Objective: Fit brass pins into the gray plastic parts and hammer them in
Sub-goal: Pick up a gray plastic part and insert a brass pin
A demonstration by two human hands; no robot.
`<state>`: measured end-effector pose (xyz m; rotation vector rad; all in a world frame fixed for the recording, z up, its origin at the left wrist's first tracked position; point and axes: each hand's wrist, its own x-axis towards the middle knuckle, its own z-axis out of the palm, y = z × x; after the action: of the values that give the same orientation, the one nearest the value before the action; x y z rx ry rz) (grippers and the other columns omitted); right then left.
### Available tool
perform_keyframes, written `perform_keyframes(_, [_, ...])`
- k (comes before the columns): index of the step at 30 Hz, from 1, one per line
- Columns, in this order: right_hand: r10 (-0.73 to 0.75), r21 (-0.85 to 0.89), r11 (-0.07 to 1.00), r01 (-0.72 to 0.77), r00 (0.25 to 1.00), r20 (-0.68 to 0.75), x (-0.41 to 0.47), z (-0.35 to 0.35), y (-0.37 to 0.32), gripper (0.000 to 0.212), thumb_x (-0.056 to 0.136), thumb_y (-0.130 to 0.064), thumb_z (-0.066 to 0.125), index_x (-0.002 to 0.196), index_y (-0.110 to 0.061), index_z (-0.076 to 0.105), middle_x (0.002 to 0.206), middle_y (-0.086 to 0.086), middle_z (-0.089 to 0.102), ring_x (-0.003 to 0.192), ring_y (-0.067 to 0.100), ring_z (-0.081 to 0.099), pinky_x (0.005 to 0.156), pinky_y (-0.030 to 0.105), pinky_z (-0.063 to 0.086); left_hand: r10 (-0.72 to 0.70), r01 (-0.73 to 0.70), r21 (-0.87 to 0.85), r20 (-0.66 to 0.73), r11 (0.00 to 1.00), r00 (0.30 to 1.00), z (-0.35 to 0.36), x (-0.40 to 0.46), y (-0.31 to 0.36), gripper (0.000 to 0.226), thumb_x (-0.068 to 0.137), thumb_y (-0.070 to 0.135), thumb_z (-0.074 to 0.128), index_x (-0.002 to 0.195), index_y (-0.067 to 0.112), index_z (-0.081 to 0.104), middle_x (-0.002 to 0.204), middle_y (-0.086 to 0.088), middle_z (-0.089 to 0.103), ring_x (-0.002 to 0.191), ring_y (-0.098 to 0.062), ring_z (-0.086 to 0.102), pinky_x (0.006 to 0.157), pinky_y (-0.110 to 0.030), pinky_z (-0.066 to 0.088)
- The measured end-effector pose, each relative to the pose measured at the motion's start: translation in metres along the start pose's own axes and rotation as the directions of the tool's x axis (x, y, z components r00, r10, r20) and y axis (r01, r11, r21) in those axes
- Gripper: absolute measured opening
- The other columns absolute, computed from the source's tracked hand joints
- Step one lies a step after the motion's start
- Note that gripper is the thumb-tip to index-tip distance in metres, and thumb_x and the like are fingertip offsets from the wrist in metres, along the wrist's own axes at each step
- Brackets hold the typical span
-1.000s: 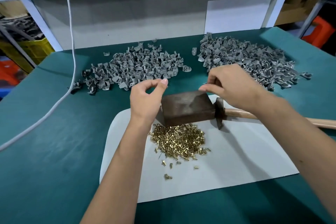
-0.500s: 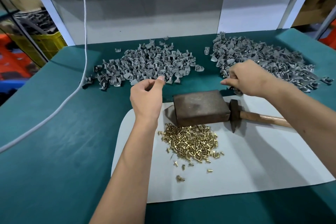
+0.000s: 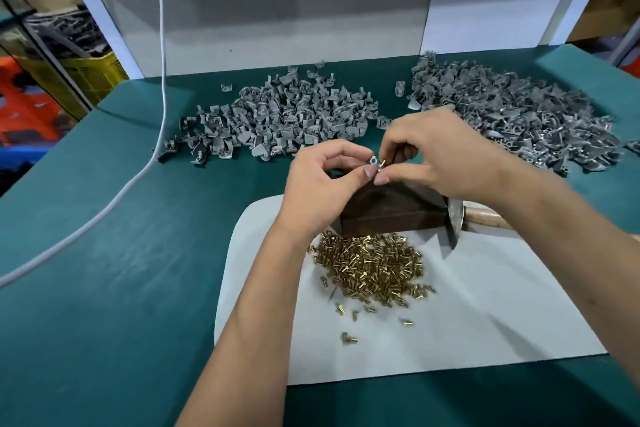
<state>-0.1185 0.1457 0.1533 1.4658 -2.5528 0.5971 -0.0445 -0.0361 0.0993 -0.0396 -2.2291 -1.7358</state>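
Left hand [image 3: 320, 185]: you pinched a gray plastic part [image 3: 373, 160] at frame centre.
Right hand [image 3: 438, 152]: you pinched a brass pin [image 3: 381, 165] against that part.
Pin pile [image 3: 372, 267]: lay below both hands.

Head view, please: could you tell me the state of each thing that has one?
Left hand: pinches a gray part.
Right hand: pinches a brass pin at the part.
Hammer: lying unused.
Pin heap: loose on sheet.

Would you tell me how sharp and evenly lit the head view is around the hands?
Head view: soft overhead light, faint shadows on the white paper sheet; tiny gray plastic part slightly soft between left hand and right hand; wide-angle bends table edges.
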Motion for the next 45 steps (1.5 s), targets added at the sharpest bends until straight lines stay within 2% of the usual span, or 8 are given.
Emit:
perform_keyframes(7, [0.021, 0.037, 0.999, -0.017, 0.994, -0.111, -0.02, -0.002, -0.006, 0.028, 0.078, -0.033, 0.087, 0.093, -0.013, 0.074, 0.084, -0.004, 0.069, 0.076, 0.008, 0.063, 0.075, 0.024, 0.052, -0.033, 0.036, -0.069, 0.05, 0.997, 0.998, 0.002, -0.003, 0.003, 0.012, 0.082, 0.002, 0.081, 0.089, 0.011, 0.076, 0.082, -0.003, 0.075, 0.081, -0.012, 0.068, 0.082, -0.03, 0.055])
perform_keyframes(11, [0.248, 0.075, 0.967, -0.243, 0.966, -0.066, -0.04, -0.012, 0.008, 0.033, 0.08, -0.042, 0.083, 0.104, -0.025, 0.067, 0.085, -0.013, 0.069, 0.077, -0.003, 0.062, 0.07, 0.011, 0.047, -0.046, 0.046, -0.021, 0.029, 0.999, 0.999, 0.004, -0.003, 0.003, 0.012, 0.082, -0.002, 0.079, 0.087, 0.009, 0.074, 0.086, 0.0, 0.075, 0.083, -0.008, 0.068, 0.082, -0.026, 0.051])
perform_keyframes(16, [0.505, -0.164, 0.863, -0.478, 0.828, 0.244, -0.076, -0.021, 0.031, 0.023, 0.084, -0.033, 0.081, 0.1, -0.026, 0.065, 0.085, -0.01, 0.07, 0.081, 0.01, 0.067, 0.076, 0.03, 0.053, -0.017, 0.019, 0.083, -0.016, 0.996, 1.0, 0.005, -0.003, 0.004, 0.008, 0.084, 0.003, 0.078, 0.084, 0.01, 0.074, 0.091, 0.003, 0.078, 0.088, -0.01, 0.071, 0.088, -0.036, 0.056])
perform_keyframes(20, [0.513, -0.106, 0.857, -0.505, 0.814, 0.272, -0.088, -0.016, 0.031, 0.019, 0.086, -0.029, 0.08, 0.095, -0.024, 0.064, 0.085, -0.01, 0.069, 0.08, 0.008, 0.065, 0.07, 0.021, 0.048, 0.04, -0.037, 0.2, -0.012, 0.979, 0.999, 0.009, -0.006, 0.006, 0.018, 0.085, 0.003, 0.077, 0.081, 0.02, 0.075, 0.085, 0.008, 0.077, 0.084, -0.004, 0.07, 0.084, -0.033, 0.052])
perform_keyframes(27, [0.532, -0.283, 0.844, -0.455, 0.772, 0.348, -0.093, -0.021, 0.024, 0.011, 0.098, -0.027, 0.065, 0.093, -0.019, 0.059, 0.087, -0.004, 0.065, 0.079, 0.015, 0.058, 0.065, 0.027, 0.042, 0.115, -0.116, 0.324, 0.023, 0.939, 0.993, 0.009, -0.008, 0.009, 0.016, 0.083, 0.007, 0.078, 0.081, 0.022, 0.079, 0.084, 0.012, 0.075, 0.087, -0.003, 0.07, 0.088, -0.028, 0.056])
perform_keyframes(31, [0.498, -0.027, 0.863, -0.505, 0.84, 0.217, -0.087, -0.037, 0.012, 0.02, 0.106, -0.025, 0.048, 0.086, -0.023, 0.052, 0.081, -0.005, 0.064, 0.075, 0.016, 0.059, 0.065, 0.032, 0.045, 0.116, -0.118, 0.329, 0.025, 0.937, 0.993, 0.01, -0.007, 0.009, 0.013, 0.082, 0.009, 0.078, 0.081, 0.022, 0.08, 0.083, 0.011, 0.076, 0.086, -0.006, 0.07, 0.086, -0.033, 0.058])
perform_keyframes(36, [0.4, 0.024, 0.916, -0.4, 0.915, -0.052, -0.062, -0.025, -0.016, 0.026, 0.105, -0.031, 0.049, 0.08, -0.027, 0.051, 0.07, -0.01, 0.057, 0.065, 0.011, 0.054, 0.057, 0.034, 0.033, 0.081, -0.078, 0.31, 0.002, 0.948, 0.997, 0.01, -0.006, 0.007, 0.011, 0.082, 0.009, 0.08, 0.082, 0.02, 0.081, 0.083, 0.007, 0.077, 0.085, -0.01, 0.071, 0.084, -0.034, 0.059])
perform_keyframes(45, [0.345, -0.23, 0.907, -0.353, 0.935, -0.075, -0.048, -0.006, -0.033, 0.022, 0.107, -0.043, 0.037, 0.101, -0.027, 0.051, 0.076, -0.003, 0.049, 0.081, 0.038, 0.062, 0.063, 0.039, 0.036, 0.05, -0.048, 0.277, -0.001, 0.96, 0.999, 0.008, -0.003, 0.003, 0.009, 0.081, 0.007, 0.083, 0.083, 0.015, 0.082, 0.081, 0.004, 0.077, 0.077, -0.01, 0.072, 0.073, -0.026, 0.056])
